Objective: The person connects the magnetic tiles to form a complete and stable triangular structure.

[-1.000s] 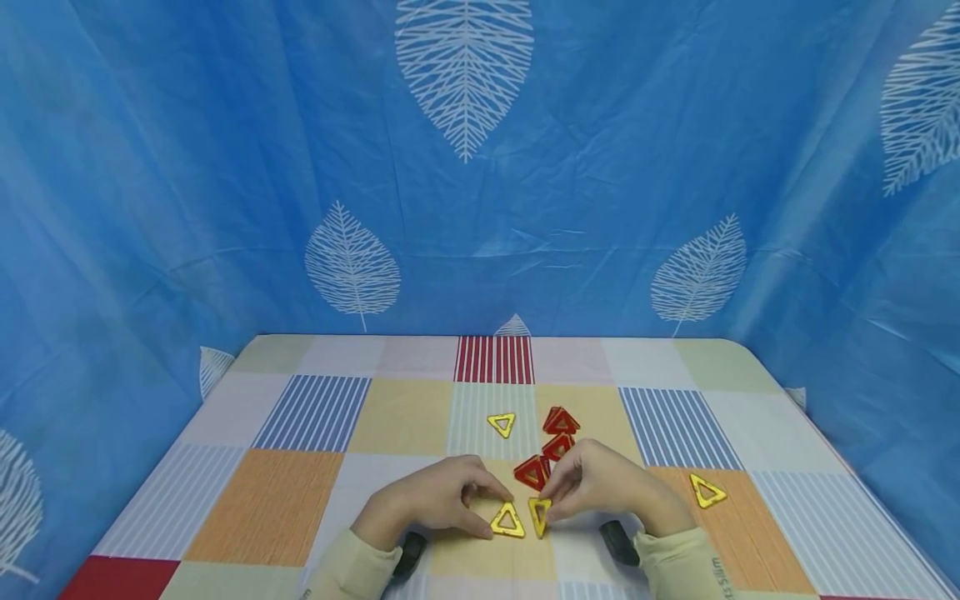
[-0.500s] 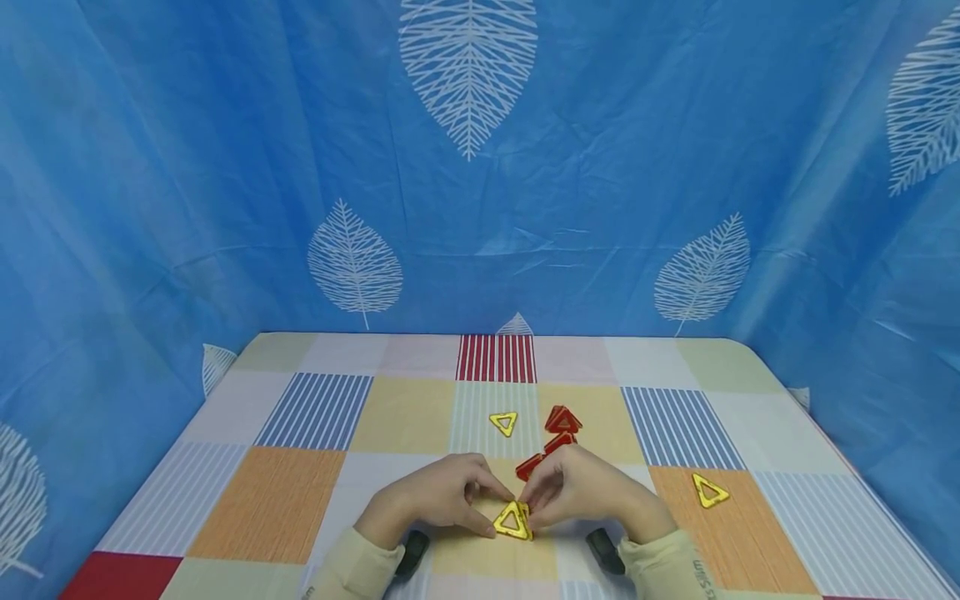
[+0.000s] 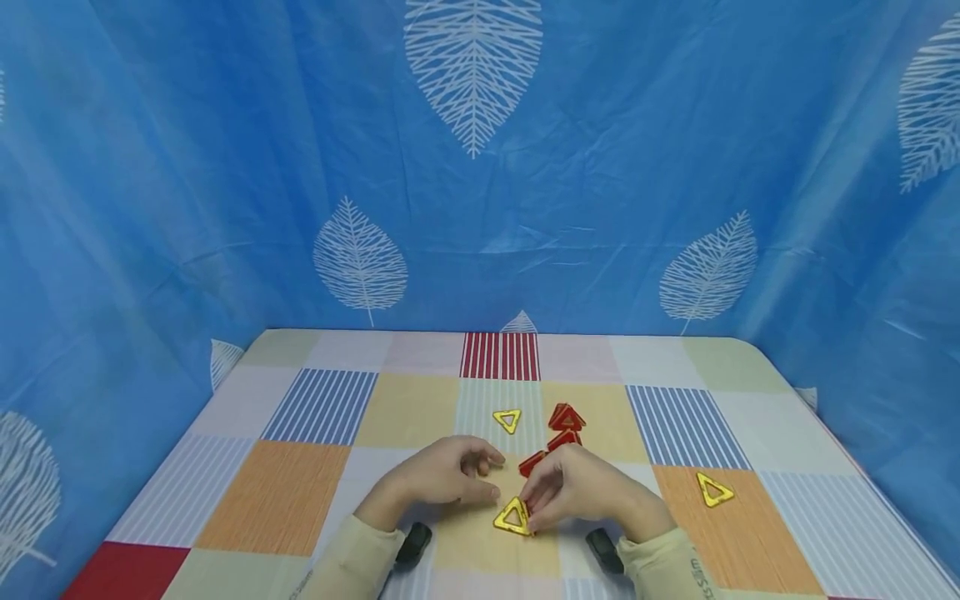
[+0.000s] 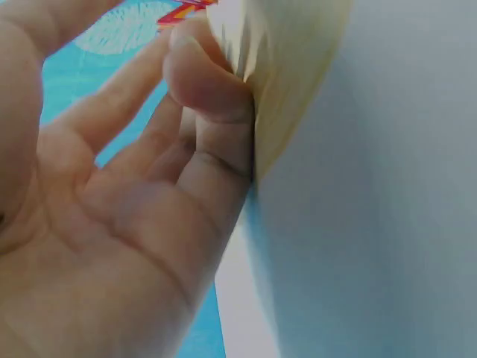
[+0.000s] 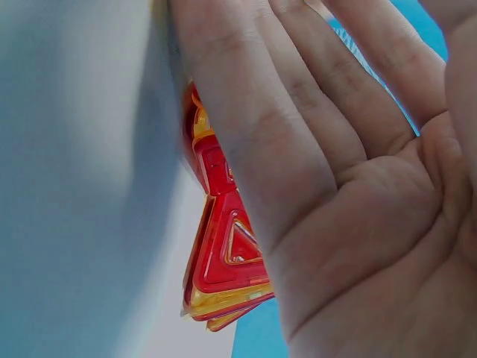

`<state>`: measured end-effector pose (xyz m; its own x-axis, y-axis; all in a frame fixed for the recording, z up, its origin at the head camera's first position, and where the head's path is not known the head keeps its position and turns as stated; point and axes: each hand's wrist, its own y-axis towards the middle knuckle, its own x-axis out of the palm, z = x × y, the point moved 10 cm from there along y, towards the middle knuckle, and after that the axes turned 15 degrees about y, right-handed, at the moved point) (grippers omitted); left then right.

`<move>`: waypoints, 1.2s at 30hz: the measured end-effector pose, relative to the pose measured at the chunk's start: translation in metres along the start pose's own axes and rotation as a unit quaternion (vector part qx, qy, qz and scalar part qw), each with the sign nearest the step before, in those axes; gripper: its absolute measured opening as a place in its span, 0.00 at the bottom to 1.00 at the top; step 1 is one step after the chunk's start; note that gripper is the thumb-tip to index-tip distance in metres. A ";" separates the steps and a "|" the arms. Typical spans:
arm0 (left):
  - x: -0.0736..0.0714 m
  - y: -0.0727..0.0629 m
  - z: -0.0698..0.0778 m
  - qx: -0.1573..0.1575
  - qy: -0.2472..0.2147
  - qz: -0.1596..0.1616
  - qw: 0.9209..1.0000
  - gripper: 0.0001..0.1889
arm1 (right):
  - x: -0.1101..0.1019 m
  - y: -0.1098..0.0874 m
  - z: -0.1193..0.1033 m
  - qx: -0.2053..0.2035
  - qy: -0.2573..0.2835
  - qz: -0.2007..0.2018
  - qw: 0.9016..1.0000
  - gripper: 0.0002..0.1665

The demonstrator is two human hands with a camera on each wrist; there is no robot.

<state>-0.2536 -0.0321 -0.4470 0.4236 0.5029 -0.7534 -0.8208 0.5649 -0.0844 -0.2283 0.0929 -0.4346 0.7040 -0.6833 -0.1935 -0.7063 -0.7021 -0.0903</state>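
Note:
My right hand (image 3: 588, 487) pinches a yellow triangular magnetic tile (image 3: 512, 529) at its right side, low over the cloth; a second yellow tile seems to lie behind it, mostly hidden by the fingers. My left hand (image 3: 442, 473) is just left of it, apart from the tile, fingers loosely bent and holding nothing. In the left wrist view the left hand (image 4: 149, 194) has nothing in its grasp. Beyond the right hand lie several red triangular tiles (image 3: 566, 419) in small stacks; the right wrist view shows a red tile (image 5: 209, 276) over yellow ones.
One yellow triangular tile (image 3: 502, 423) lies farther back, another yellow tile (image 3: 721, 500) to the right on an orange patch. A patchwork cloth (image 3: 300, 492) covers the table. Blue leaf-print curtain (image 3: 585, 183) closes off the back and sides.
My right hand has moved left, bringing its yellow tile against the one the left hand held. The left hand has let go and drawn back, up and away from it.

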 end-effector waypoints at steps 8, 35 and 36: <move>-0.027 0.029 -0.010 -0.054 0.084 0.106 0.989 0.23 | 0.001 0.000 0.000 0.001 -0.001 0.000 1.000 0.11; -0.036 0.061 -0.025 -0.152 0.103 0.115 0.976 0.11 | -0.001 -0.001 0.006 0.010 0.021 0.006 1.000 0.11; -0.036 0.060 -0.025 -0.153 0.102 0.115 0.976 0.11 | -0.001 -0.001 0.006 0.011 0.022 0.007 1.000 0.11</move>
<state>-0.3280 -0.0330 -0.4411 0.1542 0.4348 -0.8872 -0.9747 0.2142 -0.0644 -0.2286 0.0960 -0.4402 0.6969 -0.7008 -0.1525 -0.7167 -0.6887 -0.1100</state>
